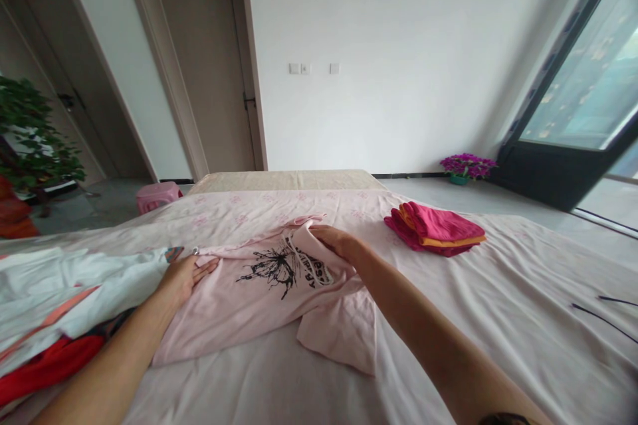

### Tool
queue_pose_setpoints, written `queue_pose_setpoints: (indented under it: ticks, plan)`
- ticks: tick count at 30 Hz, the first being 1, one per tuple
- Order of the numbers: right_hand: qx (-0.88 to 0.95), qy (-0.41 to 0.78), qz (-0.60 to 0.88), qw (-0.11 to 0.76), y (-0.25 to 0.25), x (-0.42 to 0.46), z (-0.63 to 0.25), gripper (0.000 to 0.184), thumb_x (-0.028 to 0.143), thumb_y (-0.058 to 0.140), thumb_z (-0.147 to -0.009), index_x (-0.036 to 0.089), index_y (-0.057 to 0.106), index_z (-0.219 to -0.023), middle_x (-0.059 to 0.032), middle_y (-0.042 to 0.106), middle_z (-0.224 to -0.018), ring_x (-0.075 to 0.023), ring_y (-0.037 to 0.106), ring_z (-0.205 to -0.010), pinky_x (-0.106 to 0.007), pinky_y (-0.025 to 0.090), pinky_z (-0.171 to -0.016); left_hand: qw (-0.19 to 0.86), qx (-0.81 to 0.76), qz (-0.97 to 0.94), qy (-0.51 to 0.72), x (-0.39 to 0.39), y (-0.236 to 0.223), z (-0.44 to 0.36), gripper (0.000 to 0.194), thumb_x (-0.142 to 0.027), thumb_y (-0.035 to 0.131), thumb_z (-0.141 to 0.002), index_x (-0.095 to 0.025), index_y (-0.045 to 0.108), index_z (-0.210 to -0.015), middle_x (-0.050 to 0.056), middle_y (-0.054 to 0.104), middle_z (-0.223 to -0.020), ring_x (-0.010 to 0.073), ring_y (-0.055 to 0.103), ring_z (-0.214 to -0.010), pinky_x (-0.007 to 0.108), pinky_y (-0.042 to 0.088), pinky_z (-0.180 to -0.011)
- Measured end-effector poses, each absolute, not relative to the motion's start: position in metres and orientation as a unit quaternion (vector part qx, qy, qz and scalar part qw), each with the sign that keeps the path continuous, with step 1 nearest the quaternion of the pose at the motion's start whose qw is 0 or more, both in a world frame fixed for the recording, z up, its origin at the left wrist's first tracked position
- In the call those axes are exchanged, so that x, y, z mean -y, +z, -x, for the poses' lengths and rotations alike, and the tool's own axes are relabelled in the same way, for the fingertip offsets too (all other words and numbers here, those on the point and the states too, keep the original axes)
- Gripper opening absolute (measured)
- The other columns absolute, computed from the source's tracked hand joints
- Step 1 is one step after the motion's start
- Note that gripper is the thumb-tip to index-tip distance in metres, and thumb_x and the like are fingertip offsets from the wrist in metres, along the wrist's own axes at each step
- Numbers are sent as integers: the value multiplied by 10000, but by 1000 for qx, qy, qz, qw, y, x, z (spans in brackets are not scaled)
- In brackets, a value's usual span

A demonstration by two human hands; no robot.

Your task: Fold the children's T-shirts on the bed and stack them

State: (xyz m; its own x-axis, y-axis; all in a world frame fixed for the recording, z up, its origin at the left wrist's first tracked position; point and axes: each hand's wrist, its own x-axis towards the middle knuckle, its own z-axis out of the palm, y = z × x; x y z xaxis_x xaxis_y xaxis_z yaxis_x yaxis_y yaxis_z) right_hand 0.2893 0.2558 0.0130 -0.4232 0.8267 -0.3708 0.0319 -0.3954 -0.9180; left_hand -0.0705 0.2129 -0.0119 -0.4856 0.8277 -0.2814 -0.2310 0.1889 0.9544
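Observation:
A pale pink T-shirt [224, 319] with a black splash-like print and lettering lies spread on the bed, its neckline towards the right and one sleeve towards me. My left hand [185, 277] rests on the shirt's left end, fingers stretched out over the cloth, a ring on one finger. At the neckline end, my right hand [339, 244] lies on the far shoulder with its fingers extended to the left. Cloth bulges beside its palm, and part of the thumb side is hidden.
Folded magenta and orange clothes [438, 229] sit in a stack at the right. White and red garments [64, 299] are heaped at the left. Dark thin cords [603, 322] lie at the right edge. Beyond the bed are a pink stool [158, 196] and purple flowers [467, 165].

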Motion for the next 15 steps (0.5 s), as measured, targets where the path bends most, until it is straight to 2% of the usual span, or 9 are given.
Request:
queue_pose_setpoints:
  ticks: [4,10,15]
  plan:
    - [465,720,390,337,20,-249,-286,481,253,700,-720,219,584,-1185,-37,718,-908,-214,671,-776,-387,562,-773,468,-619,-212,594,-212,-12,68,110,-132,507,-894,-213,521,-968,12,678,-759,155,718,-658,287,613,-703]
    - [416,735,461,270,16,-250,-283,422,378,644,-811,176,583,-1176,-76,708,-834,-236,653,-692,-430,560,-713,449,-622,-237,596,-213,-18,68,67,-130,530,-868,-178,561,-903,51,692,-777,147,715,-667,265,605,-698]
    - [499,653,466,329,12,-254,-275,443,398,676,-793,219,597,-1191,-59,697,-847,-236,640,-714,-408,545,-704,431,-628,-259,594,-214,-20,63,91,-73,581,-768,-154,575,-811,34,682,-710,142,712,-662,255,602,-730]
